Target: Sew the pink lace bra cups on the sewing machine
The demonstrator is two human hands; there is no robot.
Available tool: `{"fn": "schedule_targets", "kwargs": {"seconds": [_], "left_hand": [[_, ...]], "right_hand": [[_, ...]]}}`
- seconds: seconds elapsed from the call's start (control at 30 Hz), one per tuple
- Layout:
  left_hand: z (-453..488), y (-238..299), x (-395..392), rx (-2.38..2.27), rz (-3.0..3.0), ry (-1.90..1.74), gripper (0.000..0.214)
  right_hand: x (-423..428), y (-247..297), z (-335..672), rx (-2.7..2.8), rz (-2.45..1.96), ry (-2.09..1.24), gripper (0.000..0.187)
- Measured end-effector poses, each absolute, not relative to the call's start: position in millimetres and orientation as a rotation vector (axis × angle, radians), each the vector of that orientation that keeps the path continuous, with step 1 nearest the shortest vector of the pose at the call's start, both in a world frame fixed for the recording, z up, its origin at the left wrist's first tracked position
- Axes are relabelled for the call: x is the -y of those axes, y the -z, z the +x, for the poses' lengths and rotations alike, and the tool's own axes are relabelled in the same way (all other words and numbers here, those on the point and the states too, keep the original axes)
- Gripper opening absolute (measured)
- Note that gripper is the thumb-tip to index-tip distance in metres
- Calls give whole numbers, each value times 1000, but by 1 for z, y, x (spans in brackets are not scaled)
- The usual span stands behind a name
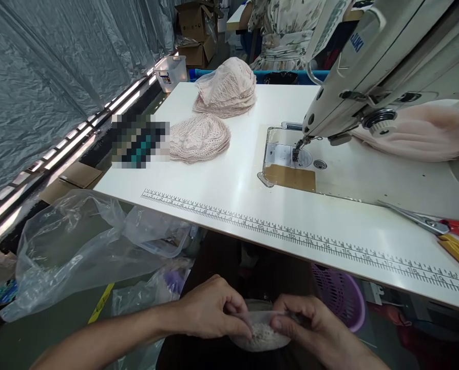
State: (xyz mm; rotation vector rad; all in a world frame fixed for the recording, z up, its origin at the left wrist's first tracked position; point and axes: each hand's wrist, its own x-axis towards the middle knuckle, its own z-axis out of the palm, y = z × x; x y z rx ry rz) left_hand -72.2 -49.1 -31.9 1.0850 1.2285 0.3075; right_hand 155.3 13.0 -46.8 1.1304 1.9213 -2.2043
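Below the table's front edge, my left hand and my right hand pinch the rim of a small clear plastic bag filled with tiny pale beads or pieces. Both hands have their fingers closed on the bag's opening, thumbs toward each other. On the white table lie two stacks of pink lace pieces: one near the middle left, a taller one farther back. The sewing machine stands at the right, its needle over the metal plate.
Scissors with red and yellow handles lie at the table's right edge. Pink fabric lies behind the machine. A large clear plastic bag sits at the left, a purple basket under the table. A person in a floral dress stands at the back.
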Motion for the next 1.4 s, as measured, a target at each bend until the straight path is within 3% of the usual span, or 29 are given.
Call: {"fn": "schedule_targets", "kwargs": {"seconds": [0.27, 0.5, 0.67, 1.1, 1.4], "left_hand": [[-74, 25, 42, -1055, 941, -284, 21], [-66, 31, 45, -1238, 1008, -295, 26], [-65, 33, 44, -1162, 1000, -286, 21], [-71, 31, 41, -1025, 811, -252, 48], [-79, 28, 41, -1040, 911, -213, 22]], "right_hand": [[-17, 36, 154, -1848, 1107, 2243, 45], [-16, 39, 151, -1920, 1173, 2165, 42], [-19, 34, 151, -1864, 1110, 2170, 33], [-17, 28, 146, -1719, 1097, 2134, 13], [-18, 35, 151, -1792, 1005, 2206, 24]]}}
